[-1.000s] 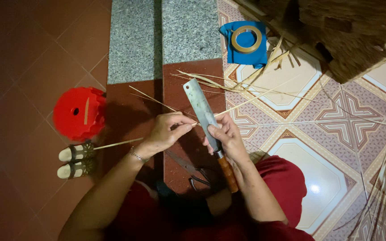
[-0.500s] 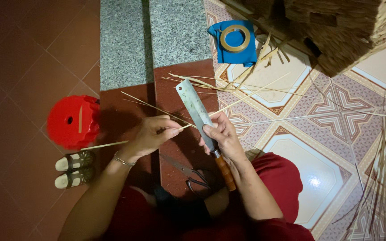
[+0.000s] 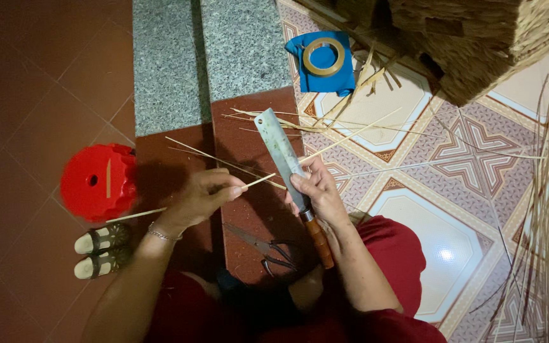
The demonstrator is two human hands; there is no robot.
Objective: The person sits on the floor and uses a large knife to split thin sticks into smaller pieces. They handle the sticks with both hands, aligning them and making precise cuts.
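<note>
Between both hands, thin pale bamboo strip [image 3: 258, 181] crosses knife [image 3: 282, 155].

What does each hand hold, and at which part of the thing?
The left hand pinches a thin strip partway along it. The right hand grips a knife where blade meets handle.

No packages, labels, signs or screens appear anywhere around the hands.
</note>
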